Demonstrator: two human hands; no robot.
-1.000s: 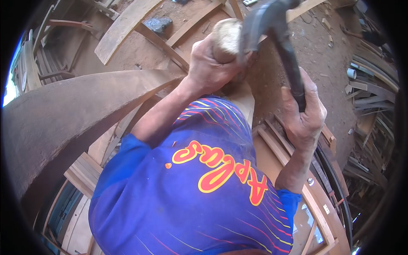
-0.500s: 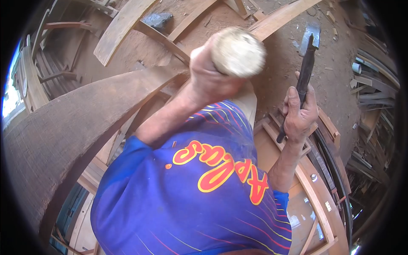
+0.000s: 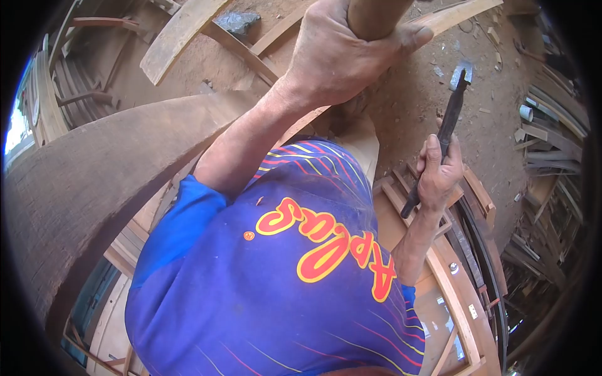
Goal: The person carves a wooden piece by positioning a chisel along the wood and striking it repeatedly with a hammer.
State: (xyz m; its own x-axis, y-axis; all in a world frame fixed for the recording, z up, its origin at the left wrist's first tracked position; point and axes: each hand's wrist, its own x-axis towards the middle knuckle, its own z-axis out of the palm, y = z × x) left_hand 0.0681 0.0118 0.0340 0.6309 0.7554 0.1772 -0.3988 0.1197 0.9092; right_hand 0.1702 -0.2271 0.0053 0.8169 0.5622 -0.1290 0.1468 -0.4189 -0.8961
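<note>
My left hand (image 3: pixel 342 59) is raised at the top middle, its fingers wrapped around a thick round wooden mallet (image 3: pixel 379 15). The mallet's upper part runs out of view at the top edge. Over on the right, my right hand (image 3: pixel 441 172) is closed around a dark metal chisel (image 3: pixel 449 122), which stands up at a slant. The chisel's upper tip looks notched, and its lower end sticks out below the palm. A broad, curved wooden plank (image 3: pixel 119 153) sweeps along the left, beside my left forearm. The two hands are well apart.
Curved boards (image 3: pixel 182 41) lie on the dirt floor (image 3: pixel 483 100) ahead. Wooden frames (image 3: pixel 461 301) stand close to my right side. Scrap wood (image 3: pixel 545 141) is heaped at the far right, and more boards (image 3: pixel 47 106) lean at the far left.
My left hand and the mallet have come up closer to the camera, so the mallet's pale, worn round end no longer shows. My right hand and the chisel have dropped slightly.
</note>
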